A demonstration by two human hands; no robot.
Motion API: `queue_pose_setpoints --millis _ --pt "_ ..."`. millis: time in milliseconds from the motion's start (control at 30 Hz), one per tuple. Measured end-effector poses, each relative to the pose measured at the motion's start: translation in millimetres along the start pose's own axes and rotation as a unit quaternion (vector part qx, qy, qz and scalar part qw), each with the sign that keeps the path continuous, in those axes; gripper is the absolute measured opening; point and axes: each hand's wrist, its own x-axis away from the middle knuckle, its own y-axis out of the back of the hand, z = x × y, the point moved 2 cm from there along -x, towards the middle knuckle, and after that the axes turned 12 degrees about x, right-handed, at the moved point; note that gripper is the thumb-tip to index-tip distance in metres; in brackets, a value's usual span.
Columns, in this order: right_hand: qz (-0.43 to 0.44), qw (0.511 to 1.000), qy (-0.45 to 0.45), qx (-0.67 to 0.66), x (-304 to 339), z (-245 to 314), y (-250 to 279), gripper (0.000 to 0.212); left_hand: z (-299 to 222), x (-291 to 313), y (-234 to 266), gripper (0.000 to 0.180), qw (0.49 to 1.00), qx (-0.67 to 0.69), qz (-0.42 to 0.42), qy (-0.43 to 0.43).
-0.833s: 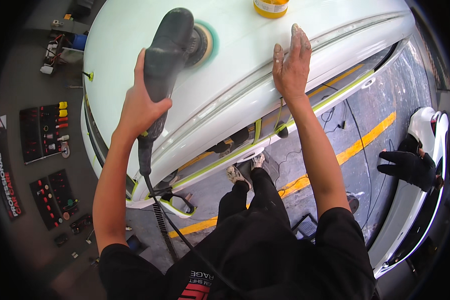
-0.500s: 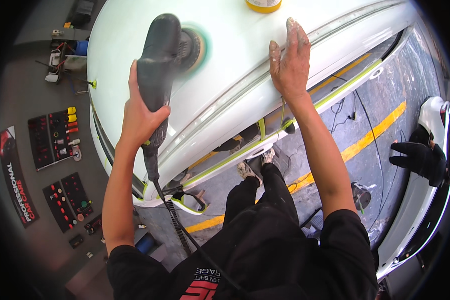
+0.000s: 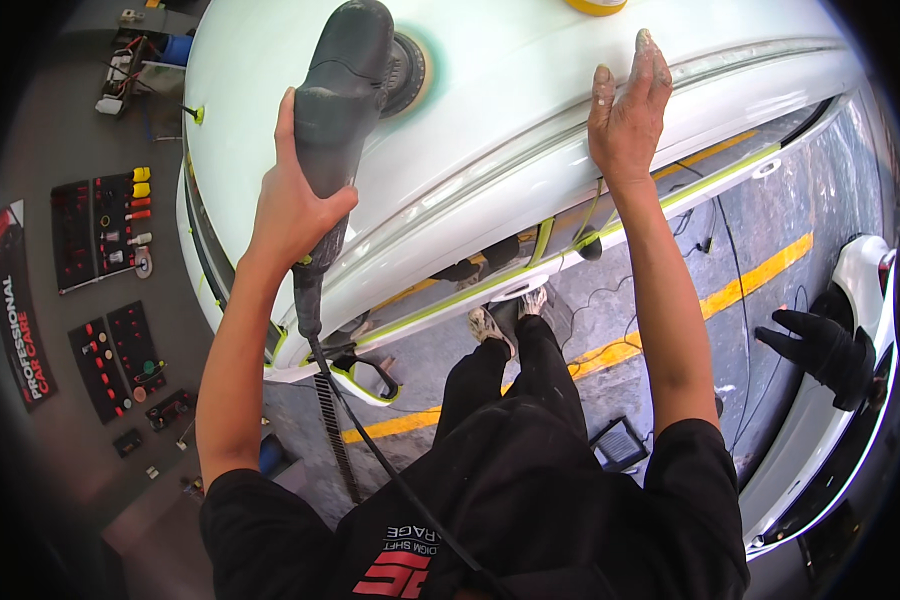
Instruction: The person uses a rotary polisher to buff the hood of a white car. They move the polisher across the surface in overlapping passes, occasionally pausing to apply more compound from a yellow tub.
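Observation:
My left hand (image 3: 292, 215) wraps round the grip of a dark electric polisher (image 3: 345, 95) on the white car roof (image 3: 500, 90). Its round pad (image 3: 410, 75) faces the paint, and a greenish rim shows round it. From the grip's lower end a black power cord (image 3: 365, 435) runs down across my shirt. My right hand (image 3: 630, 125) is open, dusted with pale residue, and rests near the roof's side channel with the thumb apart from the fingers. Beyond its fingertips the yellow base of a container (image 3: 598, 5) stands on the roof, cut off by the upper edge.
Below the roof are side windows edged with green masking tape (image 3: 545, 240) and a taped door mirror (image 3: 365, 380). Cables (image 3: 740, 290) lie on the grey floor with its yellow line (image 3: 760, 275). A white car part (image 3: 850, 350) stands at right; tool boards (image 3: 100, 230) hang at left.
The view has shifted, so roof, container and right hand appear farther right. My left hand and the polisher appear higher and slightly right, with the polisher still gripped.

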Motion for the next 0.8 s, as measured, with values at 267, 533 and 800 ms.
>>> queue_pose_setpoints --millis 267,533,800 --pt "0.01 1.0 0.015 0.004 -1.6 1.9 2.1 0.071 26.3 35.3 19.2 0.121 0.998 0.021 -0.034 0.038" --pt "0.02 1.0 0.013 0.001 -2.0 2.5 2.1 0.068 13.2 13.4 10.0 0.122 0.999 0.022 -0.015 0.035" --pt "0.026 1.0 0.007 0.0 -1.2 0.6 3.7 0.069 -11.7 -27.0 -7.0 0.122 1.0 -0.012 0.018 -0.004"
